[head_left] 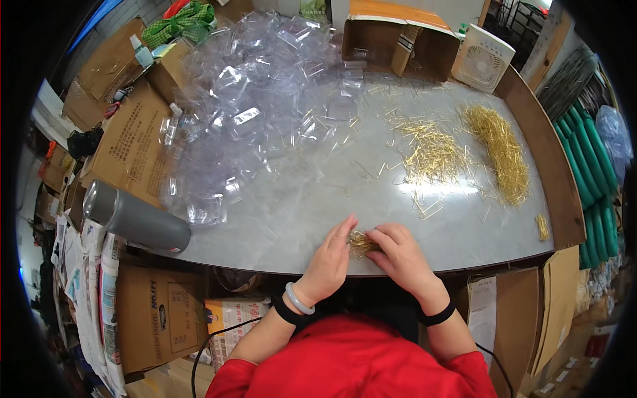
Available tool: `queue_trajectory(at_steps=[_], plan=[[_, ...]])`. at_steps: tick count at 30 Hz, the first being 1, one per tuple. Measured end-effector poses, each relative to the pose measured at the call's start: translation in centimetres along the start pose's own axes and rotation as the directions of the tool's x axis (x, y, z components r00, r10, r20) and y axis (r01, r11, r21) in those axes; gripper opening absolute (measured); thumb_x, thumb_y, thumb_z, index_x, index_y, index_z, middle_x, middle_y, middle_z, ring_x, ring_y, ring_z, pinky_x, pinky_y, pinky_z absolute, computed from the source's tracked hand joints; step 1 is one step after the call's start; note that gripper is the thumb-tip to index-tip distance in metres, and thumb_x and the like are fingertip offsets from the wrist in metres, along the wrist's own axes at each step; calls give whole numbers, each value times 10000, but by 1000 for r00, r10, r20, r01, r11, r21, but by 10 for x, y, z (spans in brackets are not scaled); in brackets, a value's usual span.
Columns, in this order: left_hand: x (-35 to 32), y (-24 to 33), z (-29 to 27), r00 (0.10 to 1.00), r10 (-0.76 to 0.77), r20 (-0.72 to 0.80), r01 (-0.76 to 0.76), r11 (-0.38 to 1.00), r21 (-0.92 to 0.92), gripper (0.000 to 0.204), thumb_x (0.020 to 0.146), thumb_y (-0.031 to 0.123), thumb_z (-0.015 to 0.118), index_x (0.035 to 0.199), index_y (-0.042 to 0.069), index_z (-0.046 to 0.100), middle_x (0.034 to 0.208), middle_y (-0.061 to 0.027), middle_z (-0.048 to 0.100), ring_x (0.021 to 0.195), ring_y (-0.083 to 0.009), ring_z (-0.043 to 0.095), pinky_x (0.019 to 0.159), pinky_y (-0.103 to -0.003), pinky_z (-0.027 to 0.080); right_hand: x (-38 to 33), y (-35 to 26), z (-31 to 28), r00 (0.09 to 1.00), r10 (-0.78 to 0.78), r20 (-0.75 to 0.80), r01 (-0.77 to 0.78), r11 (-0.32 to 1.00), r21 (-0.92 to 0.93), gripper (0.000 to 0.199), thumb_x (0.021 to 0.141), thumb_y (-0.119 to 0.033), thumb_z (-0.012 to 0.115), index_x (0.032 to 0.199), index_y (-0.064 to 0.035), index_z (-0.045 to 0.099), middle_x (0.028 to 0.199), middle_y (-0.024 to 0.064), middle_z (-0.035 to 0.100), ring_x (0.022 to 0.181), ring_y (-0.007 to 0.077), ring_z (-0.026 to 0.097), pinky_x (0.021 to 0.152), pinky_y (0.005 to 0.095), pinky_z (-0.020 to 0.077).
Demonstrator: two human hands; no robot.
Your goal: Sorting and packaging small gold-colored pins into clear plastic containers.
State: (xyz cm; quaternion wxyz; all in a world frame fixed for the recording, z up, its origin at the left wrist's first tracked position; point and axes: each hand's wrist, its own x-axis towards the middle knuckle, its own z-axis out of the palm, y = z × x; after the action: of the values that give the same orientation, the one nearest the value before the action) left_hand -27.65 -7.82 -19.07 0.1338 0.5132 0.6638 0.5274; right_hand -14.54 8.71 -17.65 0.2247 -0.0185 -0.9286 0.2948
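Near the front edge of the grey table, a small bundle of gold wire hooks sits between my two hands. My left hand stands upright at the bundle's left end, fingers together with the palm against it. My right hand closes on the bundle's right end with thumb and fingers. Farther right lie a loose heap of gold hooks and a longer, denser pile of gold hooks. By the right edge rests another small gold bundle.
A large heap of clear plastic packages covers the table's left and back. A grey bottle lies at the left front. An open cardboard box and a white fan stand at the back; a cardboard wall edges the right side.
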Motion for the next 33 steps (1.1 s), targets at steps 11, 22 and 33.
queue_trajectory(at_steps=[11,22,33], plan=[[-1,30,-23,987,-162,4,137,846,515,471,804,123,788,1214,-16,604,1144,-186,577,1010,-366,593,865,-416,509,3,-6,-3,998,-67,-5,66,992,-107,399,839,-38,696,1231,-52,620,1286,116,612,1255,339,545,1089,473,427],[10,26,-11,953,-297,-58,290,951,-105,395,864,-14,669,1252,-2,597,1215,-186,589,1031,-295,655,903,-373,536,-4,3,1,1000,-19,6,19,999,-39,442,871,4,656,1303,-17,567,1288,152,605,1224,352,571,1111,484,430],[-1,18,35,995,-97,34,83,955,285,744,904,-11,499,1560,-79,154,1609,-304,194,1506,-447,203,1230,-459,205,0,-2,-1,999,-40,-31,40,999,5,444,866,3,661,1295,9,550,1277,163,586,1190,371,567,1050,460,471]])
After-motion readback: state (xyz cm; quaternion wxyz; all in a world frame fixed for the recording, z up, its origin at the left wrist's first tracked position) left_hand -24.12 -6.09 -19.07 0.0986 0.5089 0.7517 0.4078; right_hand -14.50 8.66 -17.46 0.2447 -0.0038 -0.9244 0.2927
